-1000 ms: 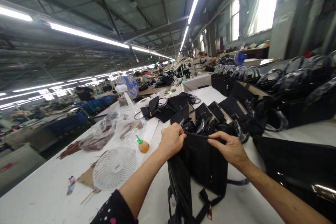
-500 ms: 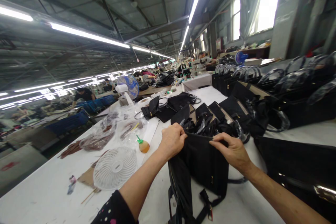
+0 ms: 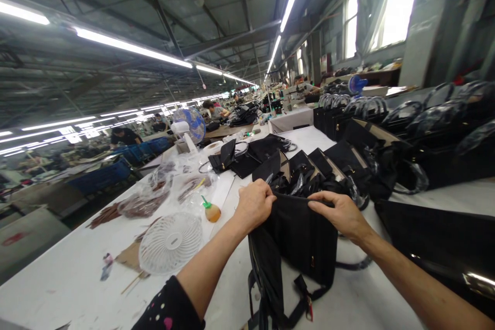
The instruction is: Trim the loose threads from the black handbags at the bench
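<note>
A black bag (image 3: 297,237) with a zip on its face stands on the white table in front of me. My left hand (image 3: 256,203) is closed on the left part of its top edge. Thumb and fingers of my right hand (image 3: 338,211) pinch the same edge farther right. A strap with a metal clip (image 3: 309,309) hangs at the bag's lower end. Just beyond my hands lie several black bags (image 3: 305,165) with beige parts and plastic-wrapped handles.
Left on the white table (image 3: 88,289) are a white fan grille (image 3: 172,242), an orange bottle with a green tip (image 3: 211,211) and plastic-wrapped brown strips (image 3: 143,203). A blue fan (image 3: 191,125) stands behind. Black bags (image 3: 448,149) line the right side. People work farther back.
Both hands keep their grip on the bag's top edge. The right hand has shifted slightly up and left along it. A person in the background has raised their head.
</note>
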`<act>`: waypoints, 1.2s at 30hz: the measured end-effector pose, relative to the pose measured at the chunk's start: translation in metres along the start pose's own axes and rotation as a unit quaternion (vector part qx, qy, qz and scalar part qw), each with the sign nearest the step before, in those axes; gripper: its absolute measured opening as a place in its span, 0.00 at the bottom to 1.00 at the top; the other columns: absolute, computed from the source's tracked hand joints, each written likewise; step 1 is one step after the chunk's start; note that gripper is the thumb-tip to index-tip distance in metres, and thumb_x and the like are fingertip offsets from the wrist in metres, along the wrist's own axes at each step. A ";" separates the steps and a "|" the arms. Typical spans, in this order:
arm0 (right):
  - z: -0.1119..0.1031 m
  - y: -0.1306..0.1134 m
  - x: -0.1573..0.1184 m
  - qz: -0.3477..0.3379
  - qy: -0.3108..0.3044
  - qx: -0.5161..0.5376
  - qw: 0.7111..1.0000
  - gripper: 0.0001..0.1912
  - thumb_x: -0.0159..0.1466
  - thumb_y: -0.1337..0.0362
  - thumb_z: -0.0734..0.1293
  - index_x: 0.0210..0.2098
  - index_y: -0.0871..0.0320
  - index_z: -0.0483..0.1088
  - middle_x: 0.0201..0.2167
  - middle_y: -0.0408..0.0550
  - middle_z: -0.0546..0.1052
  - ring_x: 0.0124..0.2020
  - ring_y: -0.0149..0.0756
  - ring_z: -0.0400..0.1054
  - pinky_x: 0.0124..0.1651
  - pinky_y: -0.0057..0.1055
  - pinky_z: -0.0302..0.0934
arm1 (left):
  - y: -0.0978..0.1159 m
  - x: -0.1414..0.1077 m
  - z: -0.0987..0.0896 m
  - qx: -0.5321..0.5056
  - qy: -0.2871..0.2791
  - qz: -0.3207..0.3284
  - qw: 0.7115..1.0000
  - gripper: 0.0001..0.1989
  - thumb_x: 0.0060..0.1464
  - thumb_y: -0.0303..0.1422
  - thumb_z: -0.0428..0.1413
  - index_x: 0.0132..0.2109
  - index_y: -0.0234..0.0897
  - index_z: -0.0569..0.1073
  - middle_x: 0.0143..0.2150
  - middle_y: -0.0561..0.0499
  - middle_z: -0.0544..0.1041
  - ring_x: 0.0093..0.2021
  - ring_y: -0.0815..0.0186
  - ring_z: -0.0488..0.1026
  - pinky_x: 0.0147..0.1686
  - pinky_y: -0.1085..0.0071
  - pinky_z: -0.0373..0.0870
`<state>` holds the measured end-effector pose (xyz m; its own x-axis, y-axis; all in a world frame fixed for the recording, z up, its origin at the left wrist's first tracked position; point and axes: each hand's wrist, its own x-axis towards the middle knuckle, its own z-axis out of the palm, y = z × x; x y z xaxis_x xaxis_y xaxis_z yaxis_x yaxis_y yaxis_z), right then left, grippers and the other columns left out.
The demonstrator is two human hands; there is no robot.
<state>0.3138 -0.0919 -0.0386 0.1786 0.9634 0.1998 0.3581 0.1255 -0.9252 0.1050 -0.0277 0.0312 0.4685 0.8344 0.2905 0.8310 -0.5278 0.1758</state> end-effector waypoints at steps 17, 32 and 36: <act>-0.004 -0.002 0.002 -0.018 -0.036 -0.043 0.998 0.12 0.57 0.56 0.63 0.32 0.57 0.72 0.29 0.42 0.76 0.32 0.34 0.68 0.37 0.28 0.58 | 0.005 -0.001 -0.001 0.060 -0.016 -0.006 0.998 0.08 0.55 0.35 0.52 0.32 0.38 0.72 0.37 0.50 0.73 0.40 0.63 0.70 0.40 0.67 0.63; 0.037 -0.066 0.045 -0.127 -0.115 -0.398 0.901 0.17 0.61 0.53 0.60 0.30 0.54 0.77 0.31 0.50 0.79 0.35 0.39 0.71 0.33 0.29 0.56 | -0.007 -0.003 0.001 0.019 0.026 -0.017 0.999 0.06 0.51 0.34 0.56 0.29 0.36 0.71 0.35 0.50 0.73 0.37 0.64 0.70 0.39 0.68 0.65; 0.037 -0.056 0.053 -0.135 -0.127 -0.349 0.919 0.15 0.60 0.54 0.62 0.29 0.53 0.77 0.29 0.47 0.79 0.33 0.36 0.71 0.31 0.27 0.54 | -0.028 -0.012 -0.004 -0.051 0.047 -0.003 0.998 0.06 0.49 0.30 0.58 0.26 0.35 0.71 0.38 0.50 0.73 0.40 0.66 0.70 0.43 0.70 0.66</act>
<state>0.2696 -0.0390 0.0118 -0.1907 0.9546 0.2290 0.8741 0.2713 -0.4030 0.0749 -0.0237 0.0263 0.4301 0.8213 0.3748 0.7965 -0.5406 0.2707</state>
